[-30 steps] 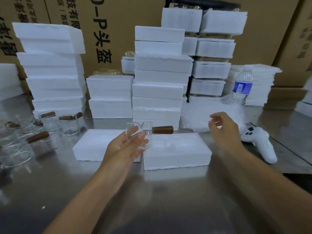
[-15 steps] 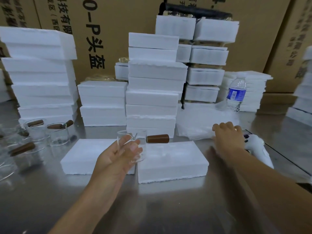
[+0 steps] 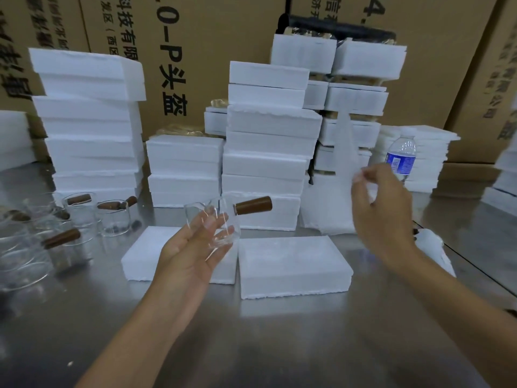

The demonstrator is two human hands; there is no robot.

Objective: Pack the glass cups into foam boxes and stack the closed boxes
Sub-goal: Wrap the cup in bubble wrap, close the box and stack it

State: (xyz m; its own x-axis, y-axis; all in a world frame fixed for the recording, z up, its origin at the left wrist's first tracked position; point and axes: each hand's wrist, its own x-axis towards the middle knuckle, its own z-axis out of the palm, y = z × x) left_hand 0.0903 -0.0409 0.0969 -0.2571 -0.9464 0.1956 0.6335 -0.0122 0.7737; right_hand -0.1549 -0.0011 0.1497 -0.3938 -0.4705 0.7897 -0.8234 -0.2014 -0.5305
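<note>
Above the two foam box halves [image 3: 293, 264] lying side by side on the steel table [image 3: 251, 345], the left hand [image 3: 193, 247] holds a glass cup [image 3: 221, 222]. Its fingers curl round the wall, and the wooden handle [image 3: 253, 205] points right. The right hand [image 3: 383, 214], raised well apart, pinches a thin white sheet [image 3: 347, 147]. Stacked foam boxes [image 3: 265, 152] stand behind.

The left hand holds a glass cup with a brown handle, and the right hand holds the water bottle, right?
Not quite. In the head view the right hand pinches a thin white sheet; the water bottle stands untouched behind it. The left hand does hold the glass cup.
</note>
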